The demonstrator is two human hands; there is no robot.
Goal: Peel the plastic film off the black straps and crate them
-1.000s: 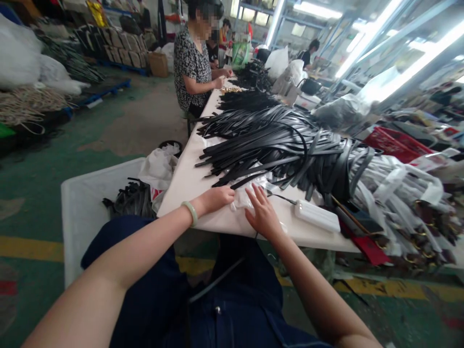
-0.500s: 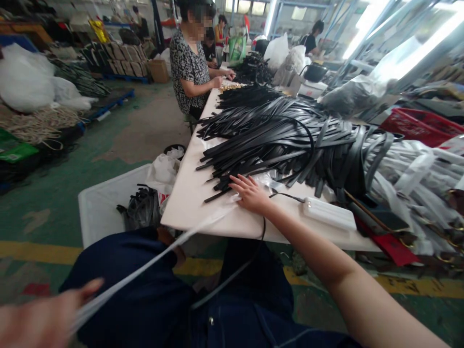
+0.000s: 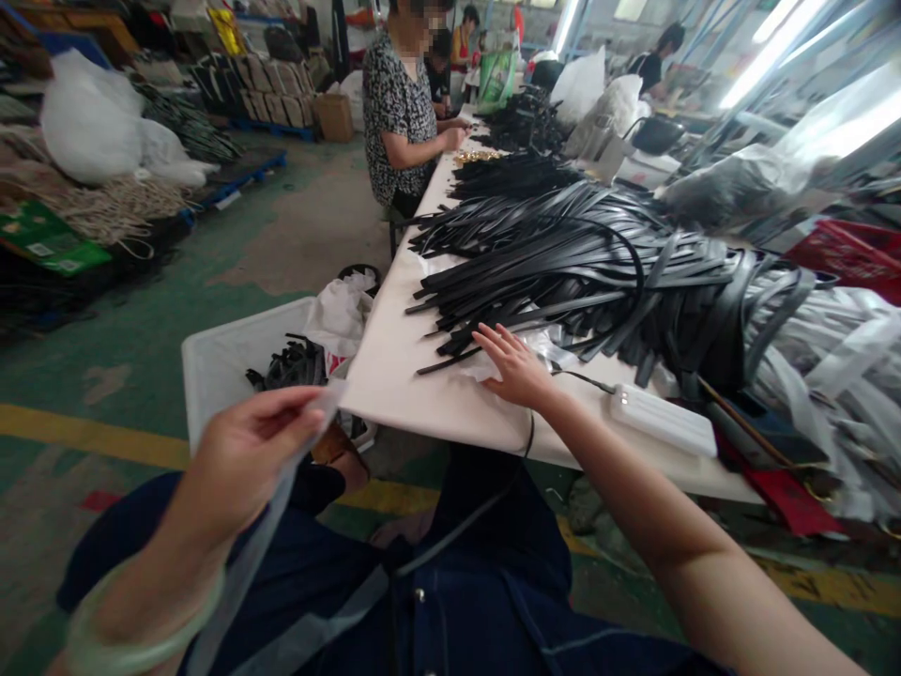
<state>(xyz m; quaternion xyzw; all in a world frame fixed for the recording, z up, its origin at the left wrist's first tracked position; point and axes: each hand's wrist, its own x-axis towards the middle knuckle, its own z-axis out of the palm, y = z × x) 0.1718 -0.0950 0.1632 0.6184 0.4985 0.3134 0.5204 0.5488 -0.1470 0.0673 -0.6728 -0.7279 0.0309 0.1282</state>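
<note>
My left hand (image 3: 260, 451) is closed in a pinch near the table's left corner. Between its thumb and fingers is a translucent white plastic strip (image 3: 243, 587); a short end pokes out past the fingertips and the rest hangs down to my lap. My right hand (image 3: 517, 368) rests on the near part of the table with fingers stretched and spread, over crumpled clear plastic (image 3: 479, 369). Just beyond its fingertips lie the cut ends of a big pile of black straps (image 3: 521, 268).
A white power bank (image 3: 662, 420) with a black cable lies on the table (image 3: 384, 376) to the right. Below the left edge stands a white bin (image 3: 218, 352) with black scraps. A co-worker (image 3: 401, 113) works farther along the table; a red bag (image 3: 848, 258) sits at right.
The strip was stretched taut between both hands; now its far end is away from my right hand. My left hand has risen towards the table corner. My right hand stays on the table.
</note>
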